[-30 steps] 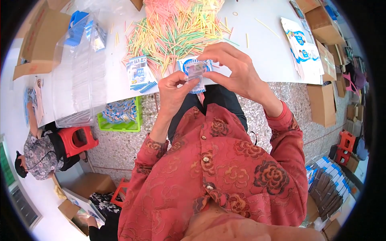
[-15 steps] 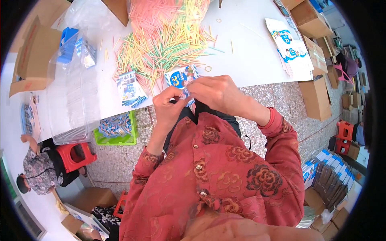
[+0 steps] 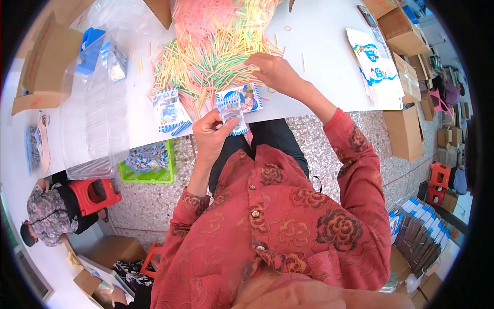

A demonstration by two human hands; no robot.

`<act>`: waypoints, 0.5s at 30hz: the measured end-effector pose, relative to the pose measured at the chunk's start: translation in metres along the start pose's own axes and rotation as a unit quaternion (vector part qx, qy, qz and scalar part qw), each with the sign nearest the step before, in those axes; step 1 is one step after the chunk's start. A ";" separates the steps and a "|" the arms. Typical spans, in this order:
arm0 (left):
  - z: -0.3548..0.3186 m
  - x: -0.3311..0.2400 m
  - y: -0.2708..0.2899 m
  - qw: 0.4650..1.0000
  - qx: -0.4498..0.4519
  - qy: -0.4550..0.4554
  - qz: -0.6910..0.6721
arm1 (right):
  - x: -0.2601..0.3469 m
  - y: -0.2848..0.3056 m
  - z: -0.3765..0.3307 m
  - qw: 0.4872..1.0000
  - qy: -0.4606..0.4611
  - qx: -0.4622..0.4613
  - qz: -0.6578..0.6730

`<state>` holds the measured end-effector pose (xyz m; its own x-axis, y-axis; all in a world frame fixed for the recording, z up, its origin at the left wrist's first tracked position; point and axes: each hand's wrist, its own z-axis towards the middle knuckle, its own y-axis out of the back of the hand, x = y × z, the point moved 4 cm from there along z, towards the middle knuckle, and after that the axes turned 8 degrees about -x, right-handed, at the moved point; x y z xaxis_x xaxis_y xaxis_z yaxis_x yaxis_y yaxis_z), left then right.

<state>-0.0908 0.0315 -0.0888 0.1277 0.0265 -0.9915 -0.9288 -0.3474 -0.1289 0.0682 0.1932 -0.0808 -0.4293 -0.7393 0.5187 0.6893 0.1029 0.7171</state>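
Pinched in my left hand (image 3: 210, 129) is a small blue-and-white plastic packet (image 3: 230, 105) with striped ends, held upright at the table's near edge. Behind it another printed packet (image 3: 252, 96) lies flat. My right hand (image 3: 280, 74) reaches over the right side of a heap of thin pink, yellow and green sticks (image 3: 206, 69). Its fingers are bent together at the sticks, and what lies between the fingertips is hidden. To the left of my left hand, a small stack of packets (image 3: 171, 114) rests on the table edge.
A large clear bag (image 3: 221, 15) of sticks stands behind the heap. Flat white-and-blue printed bags (image 3: 374, 67) lie at the right. Clear plastic trays (image 3: 95, 113) and a cardboard box (image 3: 49, 64) are at the left. Below stands a green crate (image 3: 149, 177) of packets; a seated person (image 3: 51, 208) is nearby.
My right hand has left the packet and moved up and right to the stick heap. My left hand keeps the packet, now turned upright with its face showing.
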 end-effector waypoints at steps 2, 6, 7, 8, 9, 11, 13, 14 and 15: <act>-0.001 0.002 0.005 1.000 -0.011 0.018 -0.001 | 0.004 -0.018 0.007 0.992 0.056 0.073 -0.083; -0.002 -0.002 0.007 1.000 -0.017 0.019 -0.012 | 0.007 -0.038 0.016 0.977 0.098 0.097 -0.165; -0.003 -0.002 0.008 1.000 -0.016 0.019 -0.012 | 0.011 -0.041 0.017 0.967 0.113 0.101 -0.202; -0.003 -0.002 0.009 1.000 -0.014 0.019 -0.011 | 0.014 -0.043 0.018 0.957 0.128 0.105 -0.240; -0.002 -0.001 0.010 1.000 -0.015 0.020 -0.011 | 0.017 -0.045 0.019 0.957 0.127 0.105 -0.239; -0.001 0.002 0.012 1.000 -0.014 0.020 -0.017 | 0.022 -0.045 0.020 0.950 0.110 0.121 -0.266; 0.000 0.003 0.012 1.000 -0.010 0.019 -0.014 | 0.020 -0.050 0.019 0.951 0.093 0.124 -0.267; 0.001 0.004 0.012 1.000 -0.006 0.017 -0.010 | 0.018 -0.052 0.019 0.952 0.076 0.126 -0.268; 0.001 0.005 0.011 1.000 -0.006 0.018 -0.009 | 0.016 -0.053 0.018 0.952 0.075 0.126 -0.267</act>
<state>-0.1010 0.0287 -0.0949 0.1571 -0.0010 -0.9876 -0.9222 -0.3579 -0.1463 0.0141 0.1880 -0.1018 -0.5780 -0.8160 -0.0109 0.2256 -0.1726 0.9588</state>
